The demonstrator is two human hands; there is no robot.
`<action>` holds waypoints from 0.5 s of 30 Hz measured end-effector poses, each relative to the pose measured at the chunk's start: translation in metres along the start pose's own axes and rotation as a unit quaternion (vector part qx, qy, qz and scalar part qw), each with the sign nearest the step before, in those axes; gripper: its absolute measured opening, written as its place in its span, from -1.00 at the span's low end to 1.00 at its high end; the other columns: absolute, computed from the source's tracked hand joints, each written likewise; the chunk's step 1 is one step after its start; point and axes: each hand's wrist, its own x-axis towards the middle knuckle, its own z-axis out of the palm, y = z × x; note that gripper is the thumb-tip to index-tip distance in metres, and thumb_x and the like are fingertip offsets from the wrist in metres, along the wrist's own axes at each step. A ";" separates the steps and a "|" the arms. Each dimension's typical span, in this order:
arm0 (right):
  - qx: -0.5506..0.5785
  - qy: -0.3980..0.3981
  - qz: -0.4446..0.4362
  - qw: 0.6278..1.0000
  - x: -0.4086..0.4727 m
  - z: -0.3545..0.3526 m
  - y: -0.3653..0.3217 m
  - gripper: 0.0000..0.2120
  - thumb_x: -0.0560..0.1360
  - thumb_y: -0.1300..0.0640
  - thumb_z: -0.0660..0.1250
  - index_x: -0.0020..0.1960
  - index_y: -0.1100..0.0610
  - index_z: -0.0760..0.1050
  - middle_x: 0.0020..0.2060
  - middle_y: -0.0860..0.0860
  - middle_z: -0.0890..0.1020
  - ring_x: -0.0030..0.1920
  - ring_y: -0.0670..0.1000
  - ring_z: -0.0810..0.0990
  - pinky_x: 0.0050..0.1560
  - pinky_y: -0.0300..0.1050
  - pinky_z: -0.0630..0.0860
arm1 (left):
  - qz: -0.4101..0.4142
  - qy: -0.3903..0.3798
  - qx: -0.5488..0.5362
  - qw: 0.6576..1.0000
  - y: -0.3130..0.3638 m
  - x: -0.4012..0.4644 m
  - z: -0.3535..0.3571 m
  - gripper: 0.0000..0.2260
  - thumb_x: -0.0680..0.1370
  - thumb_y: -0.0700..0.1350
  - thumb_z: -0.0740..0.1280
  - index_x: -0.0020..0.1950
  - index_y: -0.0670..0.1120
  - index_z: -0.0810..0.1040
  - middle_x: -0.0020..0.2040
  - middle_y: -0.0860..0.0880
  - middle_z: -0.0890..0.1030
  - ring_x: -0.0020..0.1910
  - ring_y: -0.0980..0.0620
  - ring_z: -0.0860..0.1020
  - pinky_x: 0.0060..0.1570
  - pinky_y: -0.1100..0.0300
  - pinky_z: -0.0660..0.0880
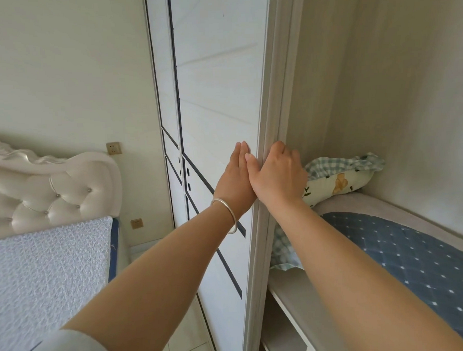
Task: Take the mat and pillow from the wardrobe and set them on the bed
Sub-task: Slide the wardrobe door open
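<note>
A: Arms? Both are stretched forward and up toward frame centre, side by side. A bangle (230, 215) is worn on the left wrist.

B: Hands? The left hand (234, 179) is laid flat on the wardrobe door (216, 96), fingers straight. The right hand (276, 173) is curled round the door's edge, fingertips hidden behind it.

A: Task things? The pillow (339, 181), floral with checked trim, is seen at centre right on the wardrobe shelf (288, 292), lying on the blue quilted mat (403, 250). The bed (48, 263) is at lower left, with a tufted headboard (40, 194).

B: Hard to tell? The mat is cut off by the right edge and partly covered by the right forearm. Lower shelves are barely seen.
</note>
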 end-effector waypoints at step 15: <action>0.052 -0.074 0.009 0.996 0.002 0.002 0.006 -0.41 0.53 -0.23 0.09 0.29 0.24 0.31 0.23 0.14 0.48 0.25 0.14 0.40 0.05 0.01 0.42 | -0.101 0.044 -0.252 0.961 0.006 -0.001 -0.001 -0.43 0.61 -0.09 0.14 0.53 -0.23 -0.01 0.56 -0.12 0.00 0.54 0.04 -0.05 0.48 0.17 0.10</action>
